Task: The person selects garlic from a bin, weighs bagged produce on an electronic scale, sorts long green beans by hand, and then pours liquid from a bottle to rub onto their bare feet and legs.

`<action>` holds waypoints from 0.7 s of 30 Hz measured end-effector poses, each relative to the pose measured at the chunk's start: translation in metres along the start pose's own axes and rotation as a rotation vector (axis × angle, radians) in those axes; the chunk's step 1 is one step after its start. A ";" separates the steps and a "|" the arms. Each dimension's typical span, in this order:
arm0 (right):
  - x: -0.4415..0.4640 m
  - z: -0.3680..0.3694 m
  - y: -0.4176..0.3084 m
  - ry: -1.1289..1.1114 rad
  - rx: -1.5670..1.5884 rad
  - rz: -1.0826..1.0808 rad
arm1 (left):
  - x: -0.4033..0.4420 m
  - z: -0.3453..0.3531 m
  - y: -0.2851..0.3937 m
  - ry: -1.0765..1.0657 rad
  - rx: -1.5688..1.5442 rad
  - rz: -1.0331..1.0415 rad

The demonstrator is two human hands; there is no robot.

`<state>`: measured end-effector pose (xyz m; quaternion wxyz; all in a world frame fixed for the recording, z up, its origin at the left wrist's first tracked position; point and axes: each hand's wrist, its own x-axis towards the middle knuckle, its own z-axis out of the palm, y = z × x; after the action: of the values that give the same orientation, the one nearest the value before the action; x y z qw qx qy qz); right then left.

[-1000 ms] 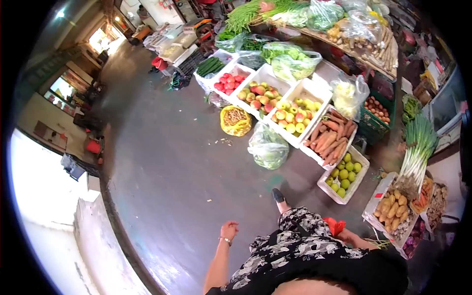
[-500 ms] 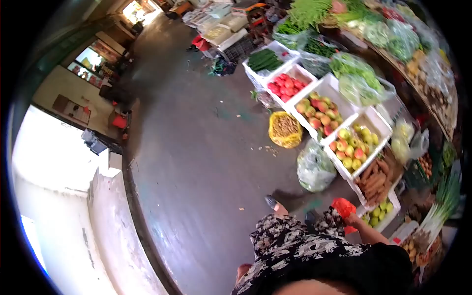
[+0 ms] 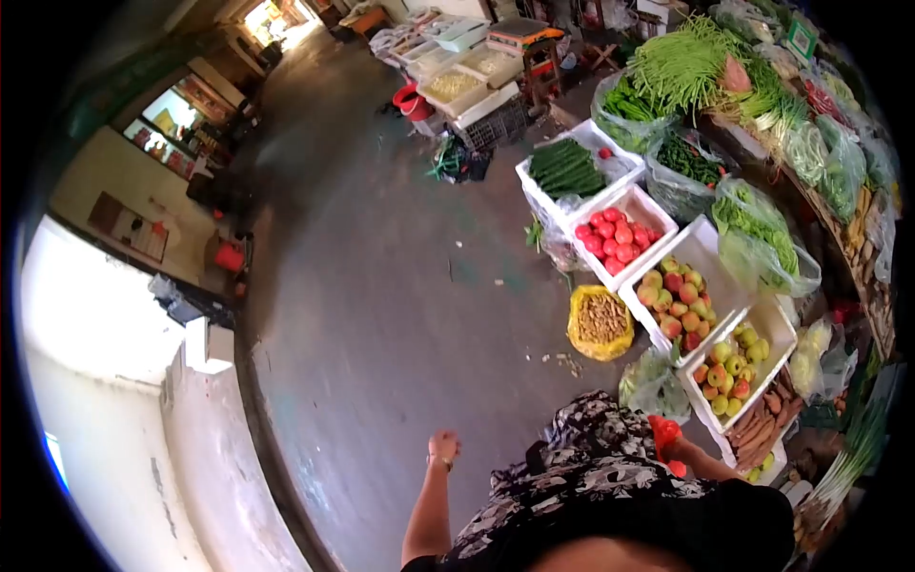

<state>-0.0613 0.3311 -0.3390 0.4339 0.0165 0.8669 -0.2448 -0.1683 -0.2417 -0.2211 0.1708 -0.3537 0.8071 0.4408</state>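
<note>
A shopper's right grip [image 3: 682,449] closes around a red plastic bag [image 3: 664,433], held against the side of a black-and-white patterned garment [image 3: 562,481] at a produce stall; how tightly the fingers meet is hidden. Across the garment, the left grip [image 3: 445,446], a bracelet [image 3: 438,462] at its wrist, hangs above the grey floor [image 3: 381,343] with fingers loosely curled and nothing visible in it.

Just beyond the right grip sits a clear bag of greens [image 3: 656,389]. To the right of the grip lie carrots [image 3: 762,427], and just ahead of them a white box [image 3: 770,326] holds yellow-green and reddish fruit. Farther out in the same row come a box of peach-like fruit [image 3: 710,250], a box of tomatoes [image 3: 593,264] and, at the far end, long green vegetables [image 3: 567,170].

Ahead and slightly left of the right grip, a yellow bag [image 3: 576,336] of what look like peanuts stands on the floor beside the row. Beyond the boxes, well apart from the grip, a desk [image 3: 743,140] carries heaped long beans [image 3: 681,65]. Farther off to the left is a red bucket [image 3: 412,102].
</note>
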 end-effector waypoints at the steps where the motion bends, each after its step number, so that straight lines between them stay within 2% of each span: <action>1: 0.021 -0.008 -0.007 0.015 0.150 -0.061 | 0.032 -0.001 0.042 0.003 0.028 0.085; 3: 0.059 -0.016 -0.017 0.045 0.454 -0.189 | 0.093 0.004 0.117 -0.053 0.000 0.177; 5: 0.099 0.011 0.018 0.058 0.747 -0.311 | 0.137 0.016 0.156 -0.117 -0.031 0.243; 6: 0.158 0.058 0.073 0.116 0.233 -0.490 | 0.152 0.019 0.169 -0.100 0.075 0.356; 7: 0.153 0.005 0.040 -0.037 0.217 -0.390 | 0.176 0.024 0.192 -0.073 0.176 0.488; 8: 0.152 -0.041 0.015 -0.184 0.184 -0.288 | 0.213 0.034 0.177 -0.105 0.155 0.508; 9: 0.179 -0.082 -0.020 -0.181 0.202 -0.295 | 0.244 0.041 0.156 -0.144 0.143 0.516; 11: 0.210 -0.136 -0.072 -0.145 0.138 -0.072 | 0.252 0.032 0.174 -0.340 -0.329 -0.072; 12: 0.219 -0.158 -0.082 -0.122 0.089 0.049 | 0.252 0.024 0.179 -0.309 -0.194 -0.075; 13: 0.247 -0.171 -0.087 -0.057 0.179 0.109 | 0.250 0.017 0.178 -0.281 -0.066 -0.074; 14: 0.228 -0.231 -0.131 0.019 0.849 0.108 | 0.250 0.008 0.182 -0.253 0.037 -0.067; 15: 0.236 -0.287 -0.170 0.195 0.163 -0.029 | 0.251 -0.003 0.183 -0.220 0.144 -0.059; 16: 0.260 -0.307 -0.174 0.382 0.166 -0.327 | 0.283 -0.007 0.123 -0.291 -0.165 -0.159; 17: 0.252 -0.364 -0.214 0.242 0.380 -0.160 | 0.310 -0.011 0.077 -0.338 -0.464 -0.282; 18: 0.243 -0.414 -0.255 0.097 0.592 0.010 | 0.313 -0.023 0.076 -0.298 -0.293 -0.294; 20: 0.320 -0.393 -0.219 0.426 0.929 -0.102 | 0.327 -0.037 0.095 -0.249 0.033 -0.290; 21: 0.346 -0.410 -0.218 0.479 0.292 -0.222 | 0.345 -0.040 0.104 -0.253 0.085 -0.298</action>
<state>-0.6346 0.2560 -0.3061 0.1809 0.0413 0.8966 -0.4020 -0.4806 -0.3823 -0.3398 0.3490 -0.4034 0.7359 0.4170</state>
